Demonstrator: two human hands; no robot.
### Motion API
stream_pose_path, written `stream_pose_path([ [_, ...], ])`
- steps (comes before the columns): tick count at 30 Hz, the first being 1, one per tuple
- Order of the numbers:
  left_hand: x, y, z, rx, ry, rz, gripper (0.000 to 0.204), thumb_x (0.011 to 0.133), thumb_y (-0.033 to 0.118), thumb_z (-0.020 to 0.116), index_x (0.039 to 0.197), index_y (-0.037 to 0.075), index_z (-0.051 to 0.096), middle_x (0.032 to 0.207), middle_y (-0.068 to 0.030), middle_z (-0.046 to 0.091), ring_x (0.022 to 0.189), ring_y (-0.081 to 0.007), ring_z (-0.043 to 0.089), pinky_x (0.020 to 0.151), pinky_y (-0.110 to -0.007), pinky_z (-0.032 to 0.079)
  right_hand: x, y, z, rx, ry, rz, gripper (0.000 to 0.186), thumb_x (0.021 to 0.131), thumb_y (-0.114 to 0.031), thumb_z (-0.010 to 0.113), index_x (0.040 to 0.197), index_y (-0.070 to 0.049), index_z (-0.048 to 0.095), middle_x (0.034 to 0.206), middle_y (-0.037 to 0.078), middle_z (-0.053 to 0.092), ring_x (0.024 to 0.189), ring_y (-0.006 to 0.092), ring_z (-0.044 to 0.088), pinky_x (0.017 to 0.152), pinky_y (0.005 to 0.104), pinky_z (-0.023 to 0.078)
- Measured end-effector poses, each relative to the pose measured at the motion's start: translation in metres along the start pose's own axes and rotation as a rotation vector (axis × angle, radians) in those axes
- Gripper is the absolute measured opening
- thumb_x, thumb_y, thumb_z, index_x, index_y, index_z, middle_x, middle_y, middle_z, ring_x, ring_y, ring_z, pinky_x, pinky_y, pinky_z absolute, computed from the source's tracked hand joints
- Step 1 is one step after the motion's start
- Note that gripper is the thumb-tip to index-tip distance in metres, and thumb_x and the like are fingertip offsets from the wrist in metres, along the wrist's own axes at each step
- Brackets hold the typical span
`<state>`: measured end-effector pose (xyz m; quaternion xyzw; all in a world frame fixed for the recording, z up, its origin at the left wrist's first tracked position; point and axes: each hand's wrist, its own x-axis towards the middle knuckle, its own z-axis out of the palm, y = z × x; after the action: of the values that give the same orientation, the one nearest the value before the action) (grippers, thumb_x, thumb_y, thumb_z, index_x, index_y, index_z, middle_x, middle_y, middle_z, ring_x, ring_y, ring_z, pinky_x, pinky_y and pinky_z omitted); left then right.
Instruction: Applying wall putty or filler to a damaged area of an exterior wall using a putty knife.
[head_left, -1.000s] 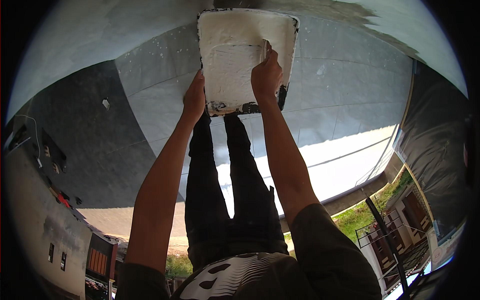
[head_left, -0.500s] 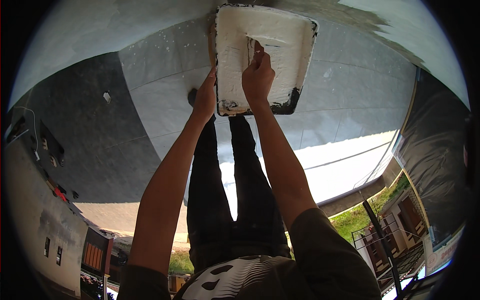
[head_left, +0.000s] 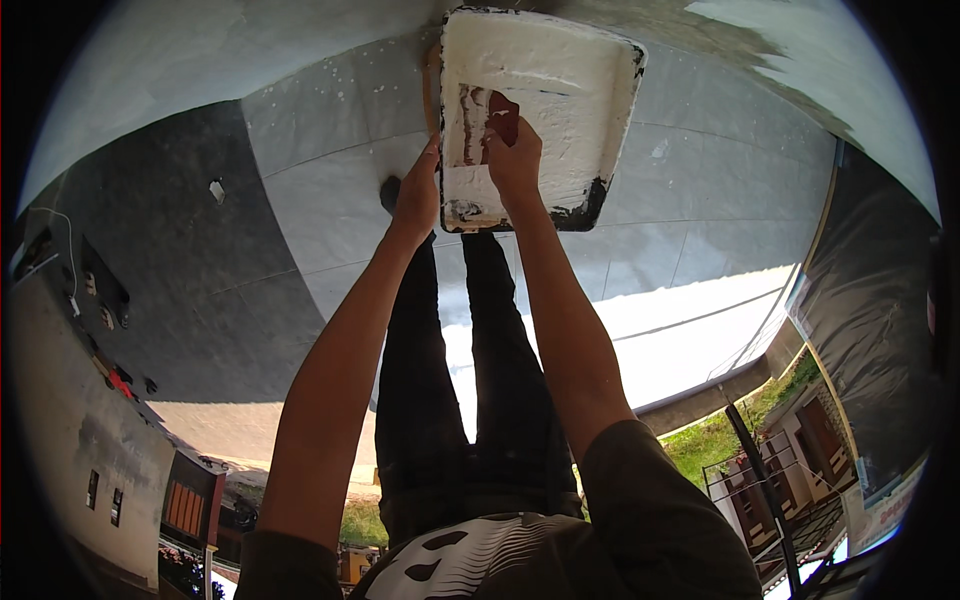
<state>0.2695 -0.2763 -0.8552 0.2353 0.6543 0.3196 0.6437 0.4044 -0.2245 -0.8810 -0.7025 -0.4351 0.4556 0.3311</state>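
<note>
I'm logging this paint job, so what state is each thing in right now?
Paint tray: flat on the floor, coated in white paint, a bare streak scraped through it.
Left hand: on the tray's left edge.
Right hand: inside the tray, in the paint.
Floor: grey, partly painted white.

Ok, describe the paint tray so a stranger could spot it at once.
Start at the grey concrete floor ahead of the person's dark trouser legs. The paint tray lies there, rectangular, coated in white paint, with both hands at its near edge. Nothing else nearby is a white-filled, black-rimmed basin.
</note>
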Motion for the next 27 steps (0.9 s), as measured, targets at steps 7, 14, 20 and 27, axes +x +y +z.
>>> stream_pose_path([
  [7,-0.002,0.002,-0.003,-0.053,-0.096,-0.036,0.067,0.101,0.059,0.026,0.159,0.024,0.027,0.161,-0.0128,0.029,0.144,-0.0310,0.031,0.115,-0.045,0.018,-0.007,0.014,-0.025,0.503,-0.157,0.371,0.020,0.090,0.001,0.064,0.110,0.000,0.065,0.095,0.005,0.068,0.080,0.0126,0.064,0.071,0.0289,0.055],
  [14,-0.012,0.020,0.010,-0.075,-0.002,-0.064,0.053,0.109,0.032,0.023,0.154,0.006,0.034,0.152,-0.0110,0.044,0.138,-0.0204,0.043,0.116,-0.031,0.027,-0.007,0.017,-0.040,0.305,-0.040,0.175,0.018,0.088,0.000,0.065,0.106,0.001,0.066,0.087,0.005,0.068,0.075,0.0114,0.063,0.066,0.0265,0.051],
  [20,-0.005,0.003,0.004,-0.077,-0.019,-0.013,0.059,0.106,0.042,0.026,0.156,0.012,0.031,0.157,-0.0132,0.037,0.142,-0.0257,0.036,0.116,-0.038,0.023,-0.006,0.011,-0.034,0.101,-0.037,0.075,0.019,0.083,-0.002,0.066,0.101,0.003,0.066,0.083,0.012,0.070,0.073,0.0187,0.065,0.067,0.0319,0.051],
  [27,-0.003,-0.010,0.006,-0.056,-0.026,0.024,0.063,0.104,0.052,0.029,0.158,0.019,0.030,0.158,-0.0125,0.034,0.144,-0.0272,0.033,0.115,-0.044,0.022,-0.007,0.012,-0.027,-0.052,0.032,-0.068,0.018,0.082,0.000,0.064,0.099,0.005,0.064,0.086,0.021,0.069,0.079,0.0341,0.069,0.073,0.0380,0.053],
])
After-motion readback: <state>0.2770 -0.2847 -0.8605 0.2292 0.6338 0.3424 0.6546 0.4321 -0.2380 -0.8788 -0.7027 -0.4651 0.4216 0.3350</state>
